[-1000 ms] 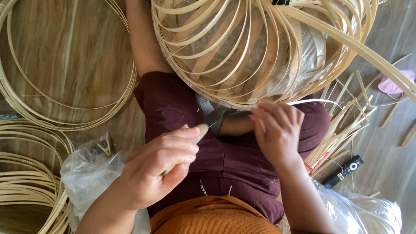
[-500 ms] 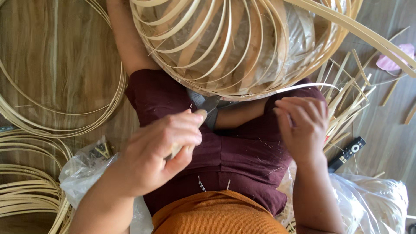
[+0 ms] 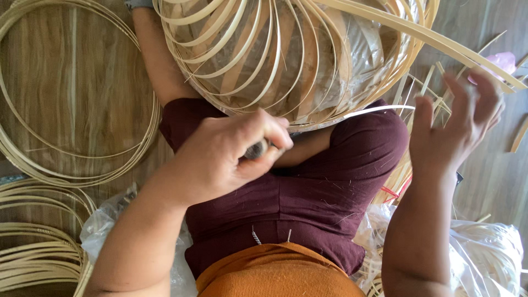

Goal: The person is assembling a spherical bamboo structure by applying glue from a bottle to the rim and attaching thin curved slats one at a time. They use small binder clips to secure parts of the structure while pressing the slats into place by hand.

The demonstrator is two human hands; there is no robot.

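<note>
My left hand (image 3: 220, 159) is pinching a dark tool handle (image 3: 256, 149) right under the bamboo frame (image 3: 286, 60) rim; right hand (image 3: 454, 124) has fingers spread, free room w/ nothing near.

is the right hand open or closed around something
Open: the right hand has its fingers spread and holds nothing.

Smooth pale bamboo-strip frame (image 3: 286, 55), crinkled glossy clear plastic bag (image 3: 484, 253), matt wooden floor (image 3: 71, 93)
</note>
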